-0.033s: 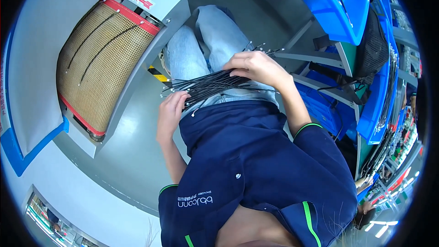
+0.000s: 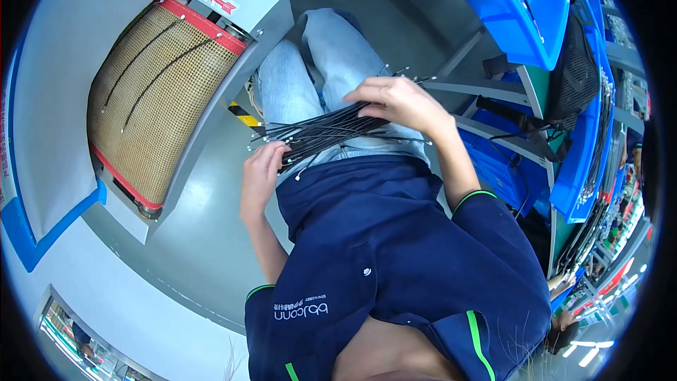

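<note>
A loose bundle of thin black cables (image 2: 331,132) with small white connectors at the ends lies across my lap, over the light blue jeans (image 2: 289,81). My left hand (image 2: 261,178) pinches cable ends at the bundle's left side, thumb and fingers together. Over the right part of the bundle, my right hand (image 2: 400,102) is curled with its fingers and thumb on the cables. Several cable ends fan out past both hands. The right palm side and the exact cables under its fingers are hidden.
To the left, a machine with a tan mesh conveyor belt (image 2: 166,74) carries a few black cables. Blue bins (image 2: 515,28) of cables stand on a rack at the right, with a black mesh bag (image 2: 575,74) beside them. Yellow-black tape (image 2: 245,116) shows near my knees.
My right hand has shifted slightly to the right along the bundle. The left hand has drawn a little to the left. The cables stay across my lap.
</note>
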`<action>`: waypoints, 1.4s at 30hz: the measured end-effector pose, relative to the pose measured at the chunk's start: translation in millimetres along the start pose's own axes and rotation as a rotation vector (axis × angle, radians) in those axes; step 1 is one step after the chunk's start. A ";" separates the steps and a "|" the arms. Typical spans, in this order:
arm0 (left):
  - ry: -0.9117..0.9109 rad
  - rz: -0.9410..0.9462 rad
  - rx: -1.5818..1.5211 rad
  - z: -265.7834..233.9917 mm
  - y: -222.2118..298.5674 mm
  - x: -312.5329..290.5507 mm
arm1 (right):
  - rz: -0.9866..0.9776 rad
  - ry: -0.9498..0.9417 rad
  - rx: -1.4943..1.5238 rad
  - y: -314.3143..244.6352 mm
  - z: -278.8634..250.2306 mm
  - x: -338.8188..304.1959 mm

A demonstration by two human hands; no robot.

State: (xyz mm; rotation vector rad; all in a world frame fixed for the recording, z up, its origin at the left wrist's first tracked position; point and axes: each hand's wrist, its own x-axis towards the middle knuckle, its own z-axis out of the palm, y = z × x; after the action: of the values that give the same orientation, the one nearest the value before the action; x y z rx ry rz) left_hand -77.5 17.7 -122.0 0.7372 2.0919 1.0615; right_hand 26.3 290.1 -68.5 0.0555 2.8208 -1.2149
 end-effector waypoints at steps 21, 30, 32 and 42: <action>0.212 0.412 0.251 2.3 33.2 30.0 | -0.294 0.115 0.031 -10.2 44.9 31.8; 0.087 0.346 0.141 2.9 31.8 30.5 | -0.340 0.185 0.045 -8.3 57.0 32.9; 0.093 0.431 0.192 1.6 32.0 30.5 | -0.284 0.197 0.122 -7.2 59.3 32.8; 0.074 0.341 0.066 2.7 34.2 28.2 | -0.393 0.132 0.117 -10.6 49.8 31.3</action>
State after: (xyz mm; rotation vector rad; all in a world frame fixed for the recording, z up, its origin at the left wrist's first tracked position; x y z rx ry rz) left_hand -86.7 56.9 -103.1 1.1327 2.1188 1.2193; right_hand -3.1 246.8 -97.4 -0.4491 2.9622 -1.4983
